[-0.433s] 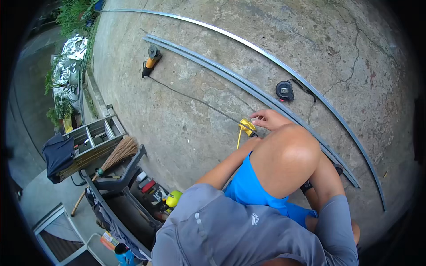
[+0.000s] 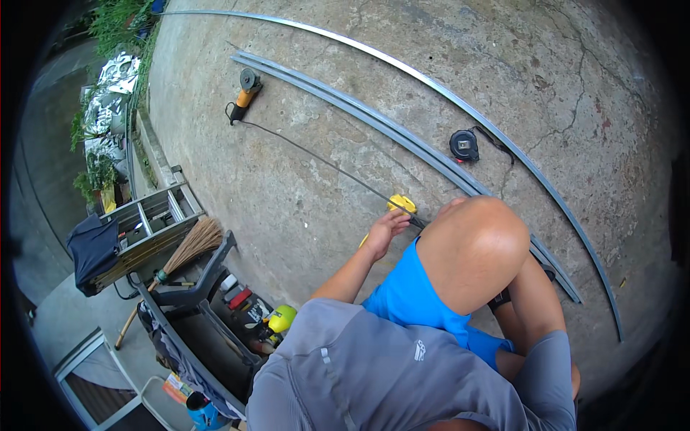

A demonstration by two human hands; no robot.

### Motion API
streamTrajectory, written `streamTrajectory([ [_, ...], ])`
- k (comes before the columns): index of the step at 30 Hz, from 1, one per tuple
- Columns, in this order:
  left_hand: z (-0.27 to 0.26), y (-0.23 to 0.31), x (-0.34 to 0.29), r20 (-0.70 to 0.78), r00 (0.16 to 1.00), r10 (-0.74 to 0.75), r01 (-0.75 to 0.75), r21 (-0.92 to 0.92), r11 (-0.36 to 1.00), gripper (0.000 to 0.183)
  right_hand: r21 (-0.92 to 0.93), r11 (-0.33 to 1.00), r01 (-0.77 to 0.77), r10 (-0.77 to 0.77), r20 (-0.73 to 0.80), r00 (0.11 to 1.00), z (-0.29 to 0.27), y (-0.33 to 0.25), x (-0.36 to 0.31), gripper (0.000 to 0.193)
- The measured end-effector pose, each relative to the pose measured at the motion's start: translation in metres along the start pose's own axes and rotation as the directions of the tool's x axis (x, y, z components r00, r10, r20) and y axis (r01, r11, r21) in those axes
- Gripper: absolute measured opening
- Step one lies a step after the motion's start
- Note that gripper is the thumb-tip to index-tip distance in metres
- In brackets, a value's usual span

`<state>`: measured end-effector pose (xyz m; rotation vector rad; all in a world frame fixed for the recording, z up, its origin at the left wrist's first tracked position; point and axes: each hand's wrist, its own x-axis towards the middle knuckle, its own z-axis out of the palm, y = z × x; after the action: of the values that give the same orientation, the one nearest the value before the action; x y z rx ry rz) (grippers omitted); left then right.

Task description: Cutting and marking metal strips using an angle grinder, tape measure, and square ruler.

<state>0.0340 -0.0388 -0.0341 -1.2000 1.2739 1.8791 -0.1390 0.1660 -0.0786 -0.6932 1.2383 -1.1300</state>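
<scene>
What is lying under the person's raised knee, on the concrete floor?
The grey metal rails run under the raised knee and come out again beyond it. The left hand touches a yellow object beside it. The rail part under the leg is hidden, and the right hand too.

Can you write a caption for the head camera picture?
Crouching person's left hand touches a yellow plug beside long metal rails on concrete.

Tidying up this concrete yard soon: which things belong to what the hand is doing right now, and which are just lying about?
In use: left hand on the yellow tape measure; long grey metal channel beside it.

Lying about: orange angle grinder, black tape measure, thin curved metal strip, straw broom, open dark toolbox, aluminium ladder.
</scene>
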Motion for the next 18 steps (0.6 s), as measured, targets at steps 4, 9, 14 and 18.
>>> streamTrajectory([
  [4, -0.07, 0.005, -0.004, -0.248, 0.966, -0.073, 0.048, -0.106, 0.993, 0.056, -0.005, 1.0, -0.028, 0.027, -0.026, 0.999, 0.002, -0.01, -0.009, 0.038],
  [9, -0.058, 0.039, 0.022, -0.463, 0.884, -0.072, -0.126, -0.382, 0.916, 0.058, -0.003, 0.996, -0.086, 0.085, -0.099, 0.991, -0.01, -0.014, -0.02, 0.038],
  [14, -0.082, 0.043, 0.053, -0.591, 0.805, -0.039, -0.155, -0.274, 0.949, 0.048, -0.001, 0.993, -0.121, 0.12, -0.136, 0.984, -0.015, -0.029, -0.023, 0.037],
  [18, -0.074, 0.045, 0.055, -0.467, 0.884, -0.024, -0.141, -0.316, 0.938, 0.029, 0.013, 0.986, -0.166, 0.165, -0.178, 0.97, -0.021, -0.036, -0.031, 0.037],
])
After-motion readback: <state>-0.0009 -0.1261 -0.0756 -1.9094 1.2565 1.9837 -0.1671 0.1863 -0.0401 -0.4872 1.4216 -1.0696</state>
